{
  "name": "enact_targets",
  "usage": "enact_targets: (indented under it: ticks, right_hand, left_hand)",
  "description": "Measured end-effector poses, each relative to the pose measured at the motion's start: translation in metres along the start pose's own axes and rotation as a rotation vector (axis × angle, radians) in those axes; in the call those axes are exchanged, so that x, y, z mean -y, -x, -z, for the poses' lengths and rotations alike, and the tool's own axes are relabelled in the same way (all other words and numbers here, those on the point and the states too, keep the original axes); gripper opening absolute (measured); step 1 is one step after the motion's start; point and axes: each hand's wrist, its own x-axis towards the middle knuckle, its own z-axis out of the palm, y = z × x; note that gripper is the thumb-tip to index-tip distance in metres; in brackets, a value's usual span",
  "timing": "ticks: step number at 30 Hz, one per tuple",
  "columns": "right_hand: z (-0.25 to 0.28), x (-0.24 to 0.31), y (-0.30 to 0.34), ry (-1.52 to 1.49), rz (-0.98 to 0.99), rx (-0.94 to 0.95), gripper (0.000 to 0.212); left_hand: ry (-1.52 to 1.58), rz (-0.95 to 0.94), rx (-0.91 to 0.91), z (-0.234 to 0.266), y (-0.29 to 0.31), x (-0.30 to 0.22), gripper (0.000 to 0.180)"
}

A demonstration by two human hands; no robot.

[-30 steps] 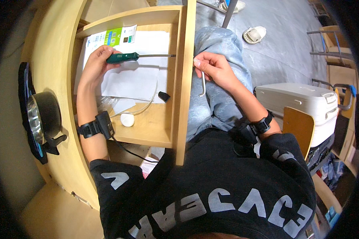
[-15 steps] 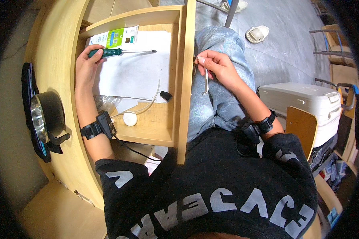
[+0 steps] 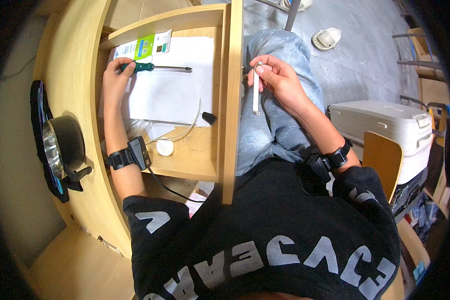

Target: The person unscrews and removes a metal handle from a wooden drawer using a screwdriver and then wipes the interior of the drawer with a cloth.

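Pinching a screwdriver (image 3: 149, 66) by its handle (image 3: 143, 66) in the left hand (image 3: 116, 75), over paper (image 3: 172, 95) toward the drawer's (image 3: 226, 110) far edge, aiming its blade (image 3: 171, 67) at the right edge; pinching a bar (image 3: 256, 93) near one end in the right hand (image 3: 281, 81), just outside that edge, over jeans (image 3: 282, 127).

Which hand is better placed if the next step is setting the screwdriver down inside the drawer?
Probably the left hand: it grips the green-handled screwdriver over the drawer, shaft seen against white paper. The right hand is beyond the drawer front, holding a slim pale bar.
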Motion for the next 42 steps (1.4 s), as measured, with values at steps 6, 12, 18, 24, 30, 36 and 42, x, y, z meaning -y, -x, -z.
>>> enact_targets:
  ticks: [6,12,18,24,30,36,42]
  right_hand:
    - [0.002,-0.01,0.003,-0.393,-0.088,0.042,0.022]
    - [-0.003,-0.016,0.012,-0.85,-0.202,0.085,0.039]
    - [0.0,-0.018,0.015,-0.789,-0.235,-0.032,0.03]
    - [0.0,-0.018,0.017,-0.631,-0.259,0.089,0.018]
    - [-0.009,-0.018,0.009,-0.708,-0.291,0.078,0.019]
    - [-0.014,-0.033,-0.01,-0.44,-0.343,-0.052,0.024]
    - [-0.026,-0.031,-0.01,-0.598,-0.433,-0.012,0.026]
  left_hand:
    - [0.013,0.065,0.049,0.0,0.001,-0.005,0.016]
    - [0.04,0.054,0.086,-0.001,0.002,-0.005,0.017]
    - [-0.034,0.01,0.07,-0.001,0.001,-0.003,0.02]
    - [-0.034,0.015,0.093,0.0,0.002,-0.008,0.019]
    - [-0.051,-0.002,0.072,-0.002,0.001,-0.005,0.019]
    - [-0.003,-0.035,0.1,-0.005,-0.002,-0.004,0.017]
    - [0.101,0.108,0.161,-0.005,0.002,-0.004,0.018]
